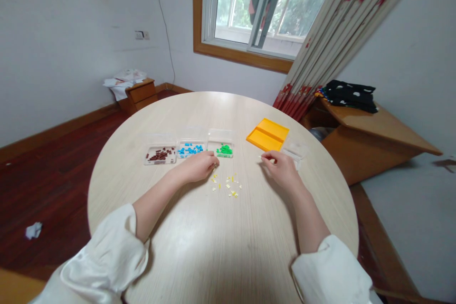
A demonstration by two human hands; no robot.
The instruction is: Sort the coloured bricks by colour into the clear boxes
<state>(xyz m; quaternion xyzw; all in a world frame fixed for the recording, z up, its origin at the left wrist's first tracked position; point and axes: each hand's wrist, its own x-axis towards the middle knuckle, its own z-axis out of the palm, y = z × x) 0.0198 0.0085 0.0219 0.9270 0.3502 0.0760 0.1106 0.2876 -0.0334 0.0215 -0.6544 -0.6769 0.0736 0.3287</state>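
Note:
My left hand (199, 165) rests curled on the round wooden table (221, 247), fingertips pinched at the edge of a scatter of small yellow and white bricks (228, 185). My right hand (281, 166) is curled too, pinching a tiny pale piece near a clear lid (295, 149). Just beyond the left hand stand three clear trays: one with brown bricks (160, 154), one with blue bricks (190, 148), one with green bricks (224, 150). What the left fingers hold is too small to name.
A yellow open box (268, 134) lies at the far right of the table. A low wooden cabinet (366, 137) with dark cloth stands to the right, a small nightstand (140, 95) at the back left. Curtain and window are behind.

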